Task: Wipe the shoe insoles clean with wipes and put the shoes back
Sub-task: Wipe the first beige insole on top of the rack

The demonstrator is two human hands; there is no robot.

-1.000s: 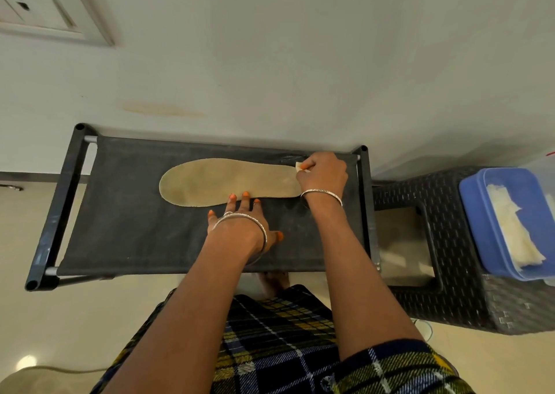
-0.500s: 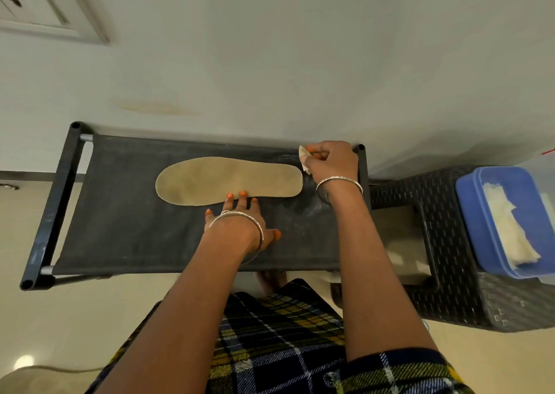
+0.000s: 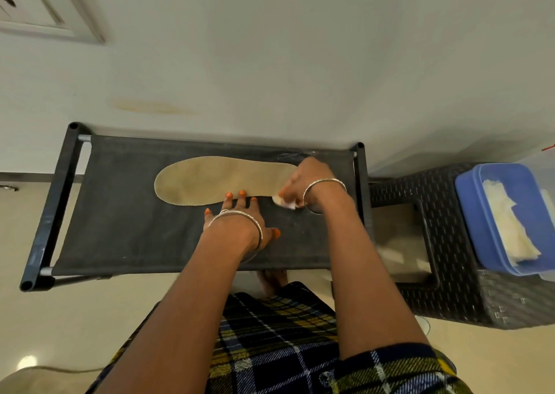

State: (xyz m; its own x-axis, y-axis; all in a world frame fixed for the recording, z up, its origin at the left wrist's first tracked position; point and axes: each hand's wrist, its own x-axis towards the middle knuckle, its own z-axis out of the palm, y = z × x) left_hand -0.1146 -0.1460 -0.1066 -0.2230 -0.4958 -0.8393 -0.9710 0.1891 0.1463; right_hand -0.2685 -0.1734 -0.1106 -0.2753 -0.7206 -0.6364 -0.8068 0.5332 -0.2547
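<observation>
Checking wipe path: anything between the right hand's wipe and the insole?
Nothing visible between them: the right hand holds the wipe at the insole's near edge, narrow end. Fingertips of the left hand press that edge just left of it, so a stroke along it would likely meet them.

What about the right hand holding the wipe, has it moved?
Yes. The right hand with the wipe came away from the rack's far right corner post, toward the person.

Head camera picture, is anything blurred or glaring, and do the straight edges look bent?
Head view: the right hand and its wipe look slightly motion-smeared, while the insole and left hand are sharp; head view: a small glare spot on the floor, lower left; head view: the rack frame splays, wide-angle distortion.
</observation>
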